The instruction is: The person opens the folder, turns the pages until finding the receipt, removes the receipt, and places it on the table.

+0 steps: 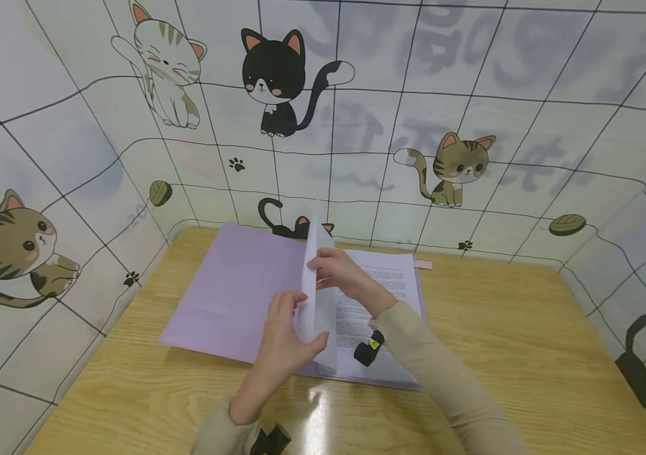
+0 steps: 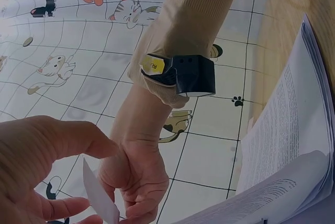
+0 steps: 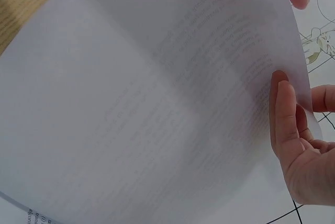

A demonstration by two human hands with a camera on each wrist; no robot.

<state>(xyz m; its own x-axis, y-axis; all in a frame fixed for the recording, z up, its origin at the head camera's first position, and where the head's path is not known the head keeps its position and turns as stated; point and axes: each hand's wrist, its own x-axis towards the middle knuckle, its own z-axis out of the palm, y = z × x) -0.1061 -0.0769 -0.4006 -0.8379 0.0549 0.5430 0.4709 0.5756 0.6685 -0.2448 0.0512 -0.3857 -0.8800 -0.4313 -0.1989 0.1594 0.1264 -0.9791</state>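
Observation:
A white printed page [image 1: 308, 316] stands raised from a stack of printed sheets [image 1: 380, 303] in an open purple folder [image 1: 243, 284]. My right hand [image 1: 346, 275] pinches its upper part, some fingers on each side of the edge. Below and to the left, my left hand [image 1: 286, 338] is spread around the near edge, fingertips at the paper and thumb held apart. In the left wrist view, a narrow flap of paper [image 2: 98, 192] shows between thumb and fingers. The right wrist view shows the page's broad face [image 3: 157, 103], faint print showing through it.
The folder lies on a wooden table [image 1: 499, 328]. A pink tab [image 1: 423, 265] sticks out past its right side. Behind and beside the table rise white walls [image 1: 368, 120] with a grid and cartoon cats. Each wrist wears a small black camera [image 1: 365, 352].

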